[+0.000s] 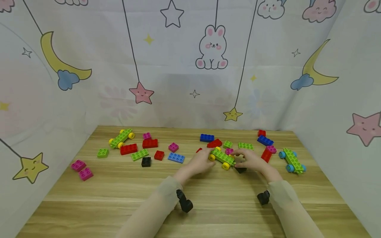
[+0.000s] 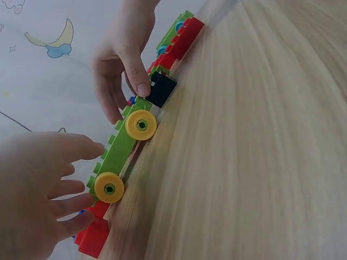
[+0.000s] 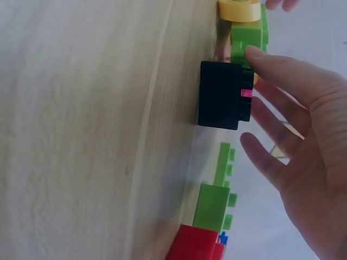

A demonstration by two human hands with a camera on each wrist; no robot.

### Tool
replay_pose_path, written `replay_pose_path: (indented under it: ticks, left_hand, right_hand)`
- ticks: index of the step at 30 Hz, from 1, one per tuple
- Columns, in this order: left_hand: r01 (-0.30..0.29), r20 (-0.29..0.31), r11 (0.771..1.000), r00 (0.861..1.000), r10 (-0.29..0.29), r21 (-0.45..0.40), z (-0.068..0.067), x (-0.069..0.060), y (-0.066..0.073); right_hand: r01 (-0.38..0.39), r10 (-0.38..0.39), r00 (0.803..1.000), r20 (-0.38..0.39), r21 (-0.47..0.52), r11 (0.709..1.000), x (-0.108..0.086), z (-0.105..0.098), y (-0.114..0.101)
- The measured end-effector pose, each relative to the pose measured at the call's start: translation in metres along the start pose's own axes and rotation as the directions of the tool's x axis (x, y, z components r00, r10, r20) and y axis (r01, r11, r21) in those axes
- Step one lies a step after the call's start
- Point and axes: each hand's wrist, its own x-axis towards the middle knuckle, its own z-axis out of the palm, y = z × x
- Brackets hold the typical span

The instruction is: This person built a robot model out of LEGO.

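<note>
A green car base with yellow wheels (image 1: 221,156) (image 2: 120,151) stands on the table between the hands. At its left end, in the head view, is my left hand (image 1: 200,162); the left wrist view shows this hand (image 2: 38,189) with fingers spread beside the studs, holding nothing. My right hand (image 1: 253,162) (image 3: 309,114) is at the base's other end, its thumb tip at the green end and its other fingers loosely bent on the far side. A black brick (image 1: 240,169) (image 3: 219,95) sits under that hand, close to the base's end.
Left on the table are another yellow-wheeled green base (image 1: 121,138), red bricks (image 1: 129,149), a light blue brick (image 1: 176,157) and a black brick (image 1: 146,162). A blue-wheeled green base (image 1: 292,161) stands at the right, near a red brick (image 1: 266,154). Dark blue bricks (image 1: 207,138) lie behind.
</note>
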Motion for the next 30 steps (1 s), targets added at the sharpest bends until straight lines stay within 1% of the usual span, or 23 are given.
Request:
replay_pose_path:
  ticks: [4, 12, 17, 25, 30]
  left_hand:
    - [0.001, 0.002, 1.0, 1.0, -0.001, -0.003, 0.001, 0.0, 0.0]
    - [0.001, -0.001, 1.0, 1.0, -0.001, -0.005, 0.003, 0.001, -0.001]
    - [-0.004, -0.001, 1.0, 1.0, 0.004, -0.007, 0.004, 0.001, -0.003]
    - [-0.011, -0.003, 1.0, 1.0, 0.011, -0.002, 0.004, -0.004, -0.003]
    - [-0.023, 0.007, 1.0, 1.0, 0.023, 0.008, 0.004, -0.007, -0.002]
  right_hand:
    - [-0.018, 0.018, 1.0, 0.007, -0.012, 1.0, 0.002, 0.0, -0.002]
    - [0.017, -0.016, 1.0, 0.004, -0.042, 0.999, 0.002, 0.0, -0.008]
    - [0.006, -0.007, 1.0, -0.013, -0.047, 0.999, 0.001, 0.003, -0.01]
    - [0.017, -0.019, 0.999, -0.028, -0.076, 0.997, -0.003, 0.006, -0.019]
    - [0.0, -0.003, 1.0, -0.024, -0.091, 0.996, -0.005, 0.01, -0.025]
